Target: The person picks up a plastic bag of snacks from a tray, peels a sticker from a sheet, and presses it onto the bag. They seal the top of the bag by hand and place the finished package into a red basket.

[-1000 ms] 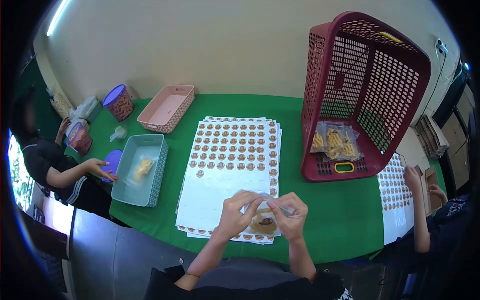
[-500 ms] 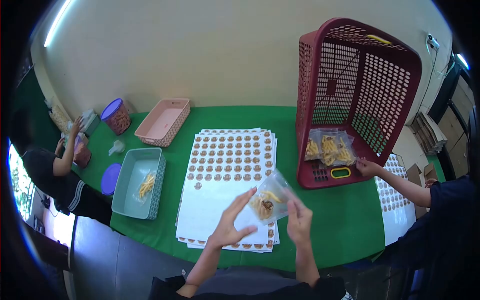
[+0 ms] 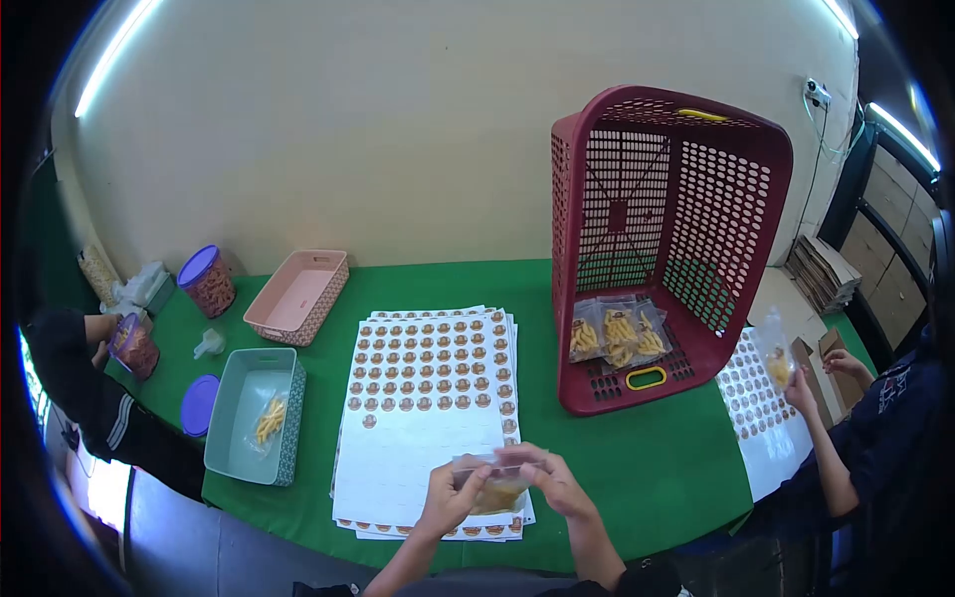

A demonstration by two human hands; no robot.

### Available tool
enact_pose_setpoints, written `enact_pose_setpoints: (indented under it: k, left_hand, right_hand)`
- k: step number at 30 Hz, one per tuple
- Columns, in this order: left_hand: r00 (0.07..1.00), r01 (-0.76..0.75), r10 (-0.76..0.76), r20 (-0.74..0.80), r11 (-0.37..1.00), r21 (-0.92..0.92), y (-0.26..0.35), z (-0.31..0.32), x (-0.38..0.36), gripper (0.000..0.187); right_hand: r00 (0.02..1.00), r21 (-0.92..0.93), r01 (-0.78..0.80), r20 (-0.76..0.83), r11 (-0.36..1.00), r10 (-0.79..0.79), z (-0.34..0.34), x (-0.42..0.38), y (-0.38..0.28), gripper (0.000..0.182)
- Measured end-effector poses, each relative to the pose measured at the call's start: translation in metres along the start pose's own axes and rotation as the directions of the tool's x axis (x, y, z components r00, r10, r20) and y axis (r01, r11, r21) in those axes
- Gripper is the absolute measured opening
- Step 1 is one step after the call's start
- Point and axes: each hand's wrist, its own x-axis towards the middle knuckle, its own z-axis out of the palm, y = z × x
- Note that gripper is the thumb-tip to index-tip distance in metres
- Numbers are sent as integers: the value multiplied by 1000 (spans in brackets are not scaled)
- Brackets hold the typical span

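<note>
A clear plastic bag (image 3: 500, 495) with yellow pieces inside hangs between my hands, over the lower part of the sticker sheets (image 3: 418, 468). My left hand (image 3: 453, 497) pinches the bag's upper left edge. At the upper right edge, the fingers of my right hand (image 3: 547, 478) are closed on the same bag. The sheets lie stacked, with rows of round brown stickers on the upper part and bare white backing below. Several filled bags (image 3: 619, 333) rest in the maroon basket (image 3: 567, 298), which stands on its side at the right.
A green basket (image 3: 221, 413) holds one filled bag (image 3: 269, 423). Behind it are a pink basket (image 3: 316, 261), a purple-lidded jar (image 3: 211, 289) and a purple lid (image 3: 199, 405). One person works at the left; another, at the right, holds a bag (image 3: 776, 358) beside more sticker sheets (image 3: 761, 398).
My hands have come together and lowered the bag, now held by its top. The person at the right has moved a hand from the maroon basket and holds up a bag. The view has shifted.
</note>
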Motion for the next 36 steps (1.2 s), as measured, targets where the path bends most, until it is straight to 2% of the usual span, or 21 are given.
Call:
enact_pose_setpoints:
  k: [3, 7, 9, 13, 14, 15, 16, 18, 19, 20, 21, 22, 24, 25, 27, 28, 30, 31, 32, 34, 36]
  left_hand:
    - [973, -27, 26, -228, 1000, 0, -1, 0, 1, 14]
    - [953, -65, 82, -291, 996, 65, 0, -3, -1, 11]
    - [947, -121, 125, -296, 992, 32, -6, -3, 2, 10]
    - [965, -139, 104, -242, 981, -135, 0, -6, 0, 11]
    - [966, -134, 99, -239, 982, -134, 4, -8, 0, 11]
    - [977, -76, 61, -204, 995, -71, 8, -12, 1, 13]
    - [985, -21, 20, -171, 1000, -5, 11, -14, 2, 14]
    - [983, -34, 55, -174, 992, 120, 10, -12, 6, 14]
    - [952, -120, 160, -262, 980, 161, 11, -8, 8, 20]
    - [903, -199, 263, -340, 957, 212, 11, -6, 8, 28]
    - [970, -119, 159, -185, 971, 208, 9, -10, 4, 35]
    - [999, 12, 0, -51, 970, 241, 11, -10, 2, 41]
    - [993, -67, 18, 115, 897, 436, 15, 4, -5, 49]
    - [994, -22, -28, 108, 902, 431, 12, 10, -6, 49]
    - [992, -101, 124, -19, 878, 468, -1, 18, -8, 61]
    - [993, -70, 105, -60, 904, 422, -14, 15, -9, 60]
    - [975, 214, -207, -77, 972, 95, -13, 5, -6, 53]
    - [979, 189, -186, -78, 982, 22, -12, 4, -6, 48]
    - [984, 155, -159, -82, 987, -48, -10, 3, -5, 42]
    - [987, 146, -149, -65, 988, -41, -6, 3, -4, 42]
    - [986, 161, -164, -40, 985, -67, -5, 6, -5, 43]
  right_hand:
    - [997, -70, 72, -17, 995, -73, 7, 0, 3, 20]
    - [993, -157, 94, -59, 983, -104, 5, 2, 12, 18]
    - [951, -398, 150, -192, 905, -242, 5, 4, 13, 15]
    - [948, -379, 183, -178, 907, -265, 3, 4, 11, 21]
    - [978, -216, 131, -129, 968, -161, 2, 2, 11, 21]
    - [996, -51, 59, -63, 997, -62, 2, -1, 11, 21]
    - [996, -47, 53, -67, 998, -56, 5, -2, 8, 21]
    - [968, -205, 64, -227, 977, -111, 12, -1, -3, 23]
    - [968, -199, 55, -230, 978, -101, 11, -1, -4, 23]
    - [947, -165, -83, -321, 983, 26, 10, -2, -4, 25]
    - [900, -114, -220, -406, 969, 157, 10, -2, -4, 30]
    - [893, -97, -238, -412, 966, 179, 10, -2, -4, 30]
    - [919, -210, -156, -389, 965, 64, 10, -5, -1, 37]
    - [913, -188, -197, -393, 962, 111, 11, -7, 0, 37]
    - [977, -7, -73, -200, 997, 70, 12, -10, 0, 36]
    - [993, 99, -22, -111, 995, 33, 12, -11, 1, 36]
    - [997, 8, 41, -70, 999, -40, 4, -9, 3, 30]
    - [964, -202, 97, -224, 974, -143, 3, -8, 11, 31]
    - [967, -189, 75, -225, 979, -118, 2, -7, 13, 31]
    - [932, -411, -85, -354, 908, -73, 0, -4, 13, 46]
    - [944, -329, -147, -327, 933, 33, -3, -2, 20, 50]
